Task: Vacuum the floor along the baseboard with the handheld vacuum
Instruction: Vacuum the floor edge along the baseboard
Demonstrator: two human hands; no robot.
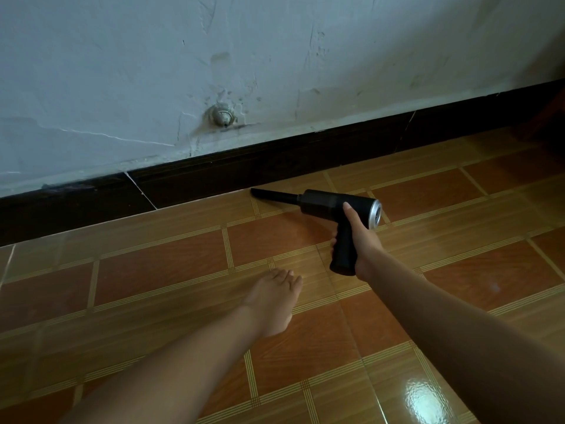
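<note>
Just in front of the baseboard [275, 160], the handheld vacuum [330, 203] hangs low over the floor [153, 270]. The tip of its nozzle [272, 194] is at the seam under the baseboard, touching or just off it; I cannot tell which. Its long axis runs almost parallel to the baseboard, angling slightly in, with the nozzle leading away from the right grip [362, 240]. That grip is clenched round the handle [344, 252], thumb [348, 211] up against the body, arm stretched nearly straight. No left grip shows. The next sweep probably slides along the baseboard, nozzle first.
</note>
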